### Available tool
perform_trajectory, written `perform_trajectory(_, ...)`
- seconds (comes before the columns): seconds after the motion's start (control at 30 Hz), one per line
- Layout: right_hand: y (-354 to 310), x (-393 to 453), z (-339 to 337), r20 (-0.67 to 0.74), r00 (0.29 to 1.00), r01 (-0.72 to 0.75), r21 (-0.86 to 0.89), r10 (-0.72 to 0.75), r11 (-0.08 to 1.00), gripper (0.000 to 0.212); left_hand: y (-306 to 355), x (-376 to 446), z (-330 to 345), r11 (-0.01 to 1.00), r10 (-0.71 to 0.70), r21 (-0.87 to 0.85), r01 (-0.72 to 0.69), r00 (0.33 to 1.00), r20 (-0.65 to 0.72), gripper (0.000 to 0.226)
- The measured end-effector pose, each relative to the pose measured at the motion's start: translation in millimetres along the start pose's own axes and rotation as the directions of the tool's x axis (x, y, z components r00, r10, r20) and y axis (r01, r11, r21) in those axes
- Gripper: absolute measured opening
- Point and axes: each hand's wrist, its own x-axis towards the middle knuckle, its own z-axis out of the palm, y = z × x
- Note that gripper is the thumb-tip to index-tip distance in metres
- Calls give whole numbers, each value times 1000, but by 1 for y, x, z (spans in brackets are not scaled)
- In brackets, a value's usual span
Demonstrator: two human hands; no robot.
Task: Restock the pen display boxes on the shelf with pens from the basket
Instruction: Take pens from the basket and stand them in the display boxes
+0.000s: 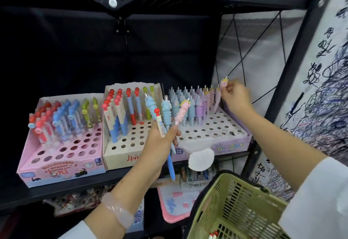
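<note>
right hand [234, 95] pinches pink unicorn pen [219, 97]; left hand [160, 144] grips several pens [165, 114].

A black shelf [116, 179] carries three pen display boxes side by side: a pink box [62, 167] far left of the left hand [160, 144], a cream box [120, 154] just behind it, and a lilac box [222, 145] (labelled "UNICORN") below the right hand [235, 97].
</note>
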Motion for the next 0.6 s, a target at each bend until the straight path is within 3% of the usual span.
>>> perform_trajectory(0.17, 7, -1, 8, 59, 996, 71, -131, -64, 989, 29, -2, 2, -4, 1000, 15, 18, -16, 1000, 5, 8)
perform_trajectory(0.37, -1, 14, 15, 186, 980, -31, -222, 73, 975, 28, -2, 2, -1, 999, 34, -17, -34, 999, 26, 13)
perform_trajectory(0.5, 4, 10, 21, 312, 929, -93, -327, 200, 940, 35, -4, -1, -1, 997, 23, -76, -20, 999, 32, 11)
perform_trajectory(0.6, 11, -1, 26, 323, 920, -94, -367, 222, 926, 37, -5, -3, -4, 998, -9, -67, 10, 1000, 22, 6)
